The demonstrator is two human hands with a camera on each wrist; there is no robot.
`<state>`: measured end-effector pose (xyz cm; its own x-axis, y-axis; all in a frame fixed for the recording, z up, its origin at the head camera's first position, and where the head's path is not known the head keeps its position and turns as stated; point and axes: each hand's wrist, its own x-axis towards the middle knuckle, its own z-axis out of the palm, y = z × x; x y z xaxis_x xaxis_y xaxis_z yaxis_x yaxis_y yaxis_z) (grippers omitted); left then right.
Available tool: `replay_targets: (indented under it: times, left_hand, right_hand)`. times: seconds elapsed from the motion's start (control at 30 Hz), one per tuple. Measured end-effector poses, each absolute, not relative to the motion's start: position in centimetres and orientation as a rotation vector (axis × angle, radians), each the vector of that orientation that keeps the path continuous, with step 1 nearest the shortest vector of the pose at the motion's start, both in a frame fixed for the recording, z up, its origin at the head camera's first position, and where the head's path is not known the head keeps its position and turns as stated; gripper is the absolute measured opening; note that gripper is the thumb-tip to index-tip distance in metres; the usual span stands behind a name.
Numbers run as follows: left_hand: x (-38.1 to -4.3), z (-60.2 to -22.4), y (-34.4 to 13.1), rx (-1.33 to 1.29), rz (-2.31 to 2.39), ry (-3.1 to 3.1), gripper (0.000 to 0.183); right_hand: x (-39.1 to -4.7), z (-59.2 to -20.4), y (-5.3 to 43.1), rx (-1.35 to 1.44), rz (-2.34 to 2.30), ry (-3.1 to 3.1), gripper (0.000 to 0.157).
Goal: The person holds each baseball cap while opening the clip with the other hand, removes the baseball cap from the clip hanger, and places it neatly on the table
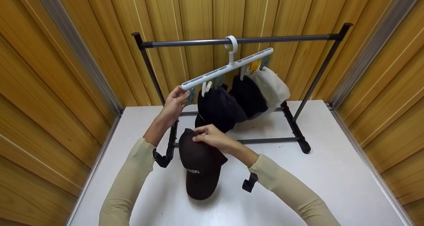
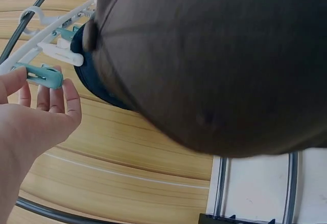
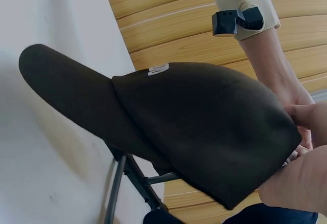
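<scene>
My left hand [image 1: 173,106] is at the low left end of a white hanger [image 1: 212,75], its thumb and fingers pinching a teal clip [image 2: 47,76] that hangs there. Below and to the right, my right hand [image 1: 216,138] grips a dark brown baseball cap [image 1: 200,158] by the top of its crown. The cap hangs with its brim pointing down and light lettering on its front. In the left wrist view its crown fills much of the picture, beside the clip. A white clip [image 2: 61,53] sits next to the teal one along the hanger.
Clips hold a dark navy cap [image 1: 218,106], a black cap [image 1: 248,95] and a whitish cap [image 1: 271,88] on the hanger. It hooks over the bar [image 1: 281,38] of a black rack standing on a white table [image 1: 331,186]. Wood-patterned walls [image 1: 195,14] enclose the table.
</scene>
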<state>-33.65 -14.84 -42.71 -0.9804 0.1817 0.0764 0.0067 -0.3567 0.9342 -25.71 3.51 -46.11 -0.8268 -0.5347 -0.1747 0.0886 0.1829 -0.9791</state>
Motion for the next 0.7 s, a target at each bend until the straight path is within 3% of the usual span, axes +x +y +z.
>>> replay_targets:
  times: [0.27, 0.7]
  left_hand:
    - [-33.0, -42.6, -15.8, 0.17, 2.515, 1.783, 0.014]
    - [-31.7, -42.5, -17.2, 0.294, 2.304, 2.172, 0.048]
  right_hand:
    - [-24.7, -47.0, 7.2, -0.358, -1.709, 1.941, 0.039]
    - [-24.3, -46.5, 15.6, -0.25, -1.701, 2.004, 0.039]
